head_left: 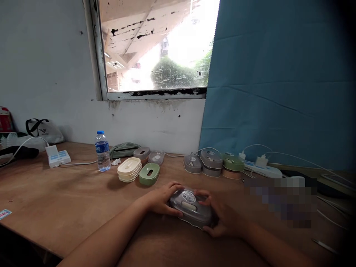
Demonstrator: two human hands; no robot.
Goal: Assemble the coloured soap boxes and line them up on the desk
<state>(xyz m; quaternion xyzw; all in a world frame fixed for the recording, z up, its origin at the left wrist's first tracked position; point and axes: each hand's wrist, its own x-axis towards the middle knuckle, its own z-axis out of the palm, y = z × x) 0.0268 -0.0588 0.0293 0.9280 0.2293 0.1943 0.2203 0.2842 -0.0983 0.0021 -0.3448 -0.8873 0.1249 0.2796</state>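
Between my two hands is a grey oval box (191, 207) with a clear lid, a round sticker and an oval slot on top. It is at the near middle of the wooden table (91, 200). My left hand (164, 200) grips its left end, with the thumb along the near side. Around the right end curls my right hand (219, 215), fingers on the top edge and thumb low at the front. Just beyond my left hand are a green oval lid-like piece (149, 174) with a slot and a stack of cream oval pieces (129, 170).
Similar grey boxes (211, 160) and a green-topped one (232, 162) stand at the back right. A water bottle (102, 152) is upright at back left, near a grey-green pouch (125, 149). Power strips (58, 157) with cables lie on both sides. A pen-like object (325, 246) lies right.
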